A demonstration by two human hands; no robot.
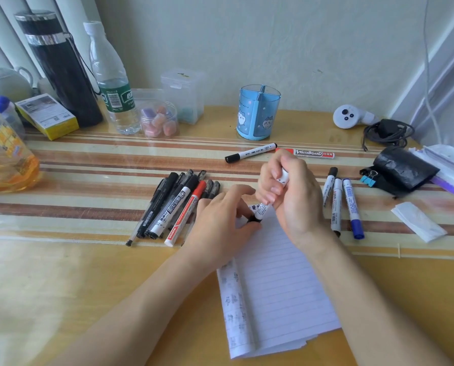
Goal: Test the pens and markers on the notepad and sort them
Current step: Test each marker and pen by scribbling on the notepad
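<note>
both hands (294, 196) grip cylindrical marker (264, 208) over lined notepad (278, 286).

Your right hand (290, 191) is curled in a fist-like grip, knuckles up, wrist angled down. Your left hand (218, 220) sits palm down, thumb and index fingertips pinched together just beside it, forearms converging.
</note>
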